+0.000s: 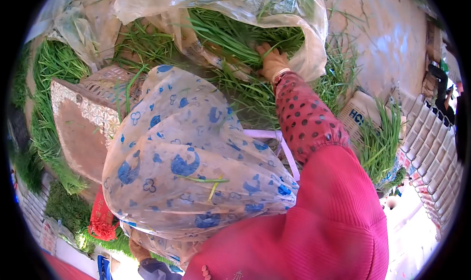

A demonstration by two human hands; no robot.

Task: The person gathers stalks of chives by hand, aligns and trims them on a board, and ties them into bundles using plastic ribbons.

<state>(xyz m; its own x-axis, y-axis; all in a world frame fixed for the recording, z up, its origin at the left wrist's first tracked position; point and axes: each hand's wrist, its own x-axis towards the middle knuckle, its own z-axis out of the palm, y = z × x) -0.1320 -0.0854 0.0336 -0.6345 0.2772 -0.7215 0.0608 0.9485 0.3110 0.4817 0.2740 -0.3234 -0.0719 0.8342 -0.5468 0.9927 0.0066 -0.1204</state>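
Note:
My right hand (273, 64), in a tan glove below a red sleeve with black dots, reaches into the mouth of a clear plastic bag (314, 39). Its fingers are bent around long, flat green leaves that look like chives (230, 34); the fingertips are partly hidden among them. Loose blades lie beneath my forearm. Over my lap spreads a translucent plastic sheet (196, 133) with blue whale prints, and a few blades rest on it. My left hand is not in view.
A small patterned board (81, 128) stands at the left beside a holed crate (110, 86). More chives (54, 64) are heaped at far left. Stacked baskets (431, 147) and a box (360, 115) stand right. Another person's gloved hand (139, 249) and grey sleeve show below.

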